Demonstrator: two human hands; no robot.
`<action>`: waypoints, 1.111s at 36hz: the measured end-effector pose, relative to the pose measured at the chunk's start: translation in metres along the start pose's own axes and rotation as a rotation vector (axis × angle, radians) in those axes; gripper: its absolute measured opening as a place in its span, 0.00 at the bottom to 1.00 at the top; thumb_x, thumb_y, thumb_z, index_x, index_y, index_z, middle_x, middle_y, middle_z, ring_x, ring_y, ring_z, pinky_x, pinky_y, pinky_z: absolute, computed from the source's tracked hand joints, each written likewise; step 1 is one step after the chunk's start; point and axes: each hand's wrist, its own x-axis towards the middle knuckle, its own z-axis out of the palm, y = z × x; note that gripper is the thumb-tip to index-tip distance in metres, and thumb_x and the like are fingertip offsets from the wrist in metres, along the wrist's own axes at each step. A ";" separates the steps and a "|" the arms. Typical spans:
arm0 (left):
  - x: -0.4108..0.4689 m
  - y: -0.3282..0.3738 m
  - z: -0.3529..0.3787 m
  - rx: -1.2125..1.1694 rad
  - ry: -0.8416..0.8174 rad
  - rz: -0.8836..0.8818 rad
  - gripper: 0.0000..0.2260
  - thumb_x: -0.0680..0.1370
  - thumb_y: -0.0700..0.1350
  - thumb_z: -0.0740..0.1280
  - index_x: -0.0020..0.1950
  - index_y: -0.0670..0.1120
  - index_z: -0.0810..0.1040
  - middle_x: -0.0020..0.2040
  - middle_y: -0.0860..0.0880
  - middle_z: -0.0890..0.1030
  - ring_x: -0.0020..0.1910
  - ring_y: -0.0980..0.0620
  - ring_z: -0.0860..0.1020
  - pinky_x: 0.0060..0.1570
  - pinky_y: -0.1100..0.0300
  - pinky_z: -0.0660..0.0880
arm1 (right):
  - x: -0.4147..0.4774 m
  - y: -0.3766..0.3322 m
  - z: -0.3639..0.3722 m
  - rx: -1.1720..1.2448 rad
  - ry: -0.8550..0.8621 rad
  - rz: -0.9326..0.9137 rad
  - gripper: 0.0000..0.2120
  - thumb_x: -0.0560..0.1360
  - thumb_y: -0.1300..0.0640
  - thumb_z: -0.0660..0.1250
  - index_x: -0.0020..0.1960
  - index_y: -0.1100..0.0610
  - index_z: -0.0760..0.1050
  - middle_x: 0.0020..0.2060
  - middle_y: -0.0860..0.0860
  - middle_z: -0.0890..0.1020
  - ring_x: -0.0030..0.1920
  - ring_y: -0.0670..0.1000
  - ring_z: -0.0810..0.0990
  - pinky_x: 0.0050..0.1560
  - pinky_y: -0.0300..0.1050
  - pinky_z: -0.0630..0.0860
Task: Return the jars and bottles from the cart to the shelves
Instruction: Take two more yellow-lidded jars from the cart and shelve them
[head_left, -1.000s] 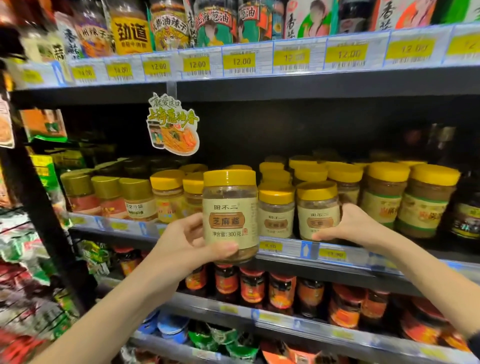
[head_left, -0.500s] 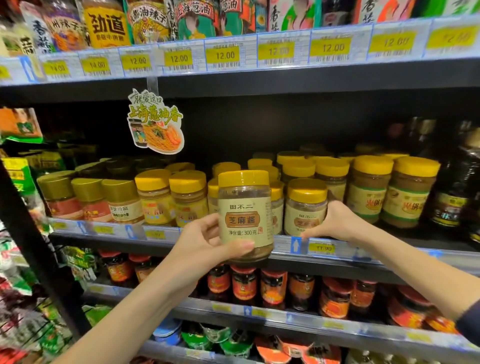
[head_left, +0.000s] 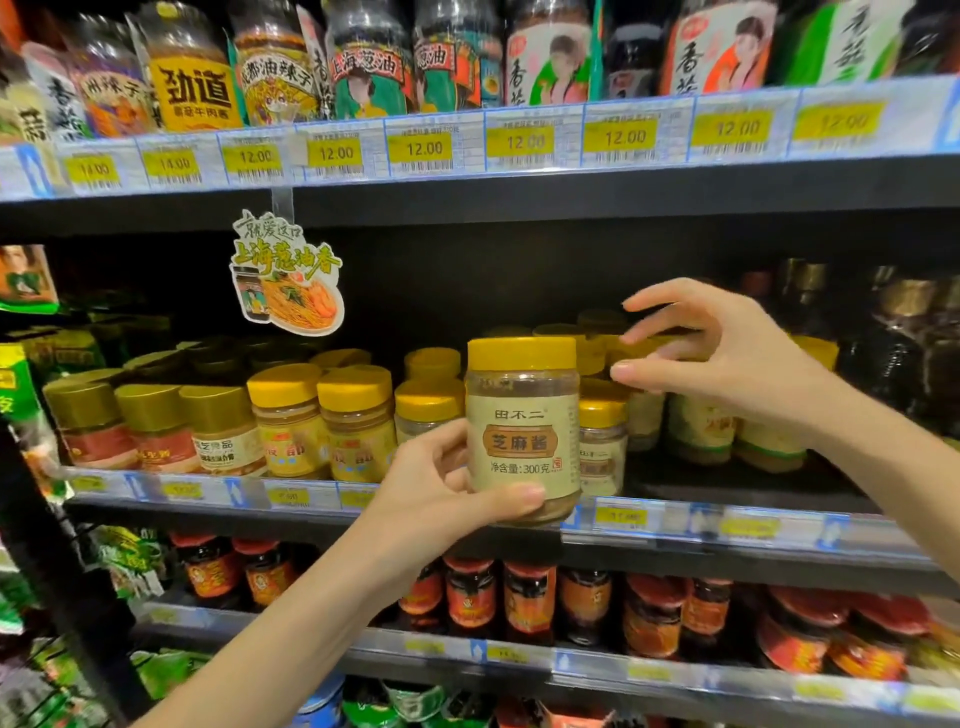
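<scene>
My left hand (head_left: 441, 483) grips a sesame paste jar (head_left: 522, 431) with a yellow lid and beige label, upright in front of the middle shelf (head_left: 675, 519). Behind it stands a matching yellow-lidded jar (head_left: 602, 447) at the shelf front. My right hand (head_left: 727, 364) hovers above the jars to the right, fingers spread and loosely curved, holding nothing, its fingertips close to the held jar's lid. More yellow-lidded jars (head_left: 322, 421) fill the shelf on the left and behind.
The upper shelf (head_left: 519, 176) carries sauce bottles and price tags. A noodle advert card (head_left: 285, 275) hangs below it. Red-labelled dark jars (head_left: 524, 597) line the lower shelf. Dark bottles (head_left: 909, 353) stand at the right. Green packets hang at the far left.
My right hand has let go of the jar on the shelf and risen, fingers spread. My left hand has carried the sesame jar a little to the right, closer to the shelf.
</scene>
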 end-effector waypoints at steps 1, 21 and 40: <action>0.003 0.001 0.005 0.008 -0.003 0.013 0.24 0.63 0.40 0.75 0.58 0.47 0.76 0.51 0.56 0.84 0.51 0.62 0.81 0.44 0.74 0.75 | -0.001 -0.004 -0.001 0.028 -0.079 0.023 0.38 0.53 0.38 0.71 0.62 0.47 0.71 0.51 0.47 0.81 0.44 0.48 0.84 0.48 0.47 0.81; 0.039 -0.022 0.089 0.189 -0.250 0.212 0.31 0.68 0.53 0.75 0.67 0.56 0.67 0.60 0.61 0.77 0.60 0.65 0.75 0.57 0.68 0.74 | -0.028 0.016 -0.037 0.008 -0.190 0.096 0.32 0.58 0.51 0.79 0.60 0.49 0.74 0.53 0.47 0.81 0.53 0.44 0.81 0.48 0.42 0.81; 0.023 -0.077 0.020 1.364 -0.404 0.558 0.39 0.74 0.65 0.59 0.77 0.44 0.52 0.77 0.48 0.53 0.76 0.51 0.54 0.71 0.45 0.47 | 0.000 0.077 -0.045 -0.010 -0.100 0.165 0.41 0.54 0.49 0.79 0.65 0.49 0.69 0.58 0.48 0.76 0.58 0.46 0.76 0.48 0.37 0.76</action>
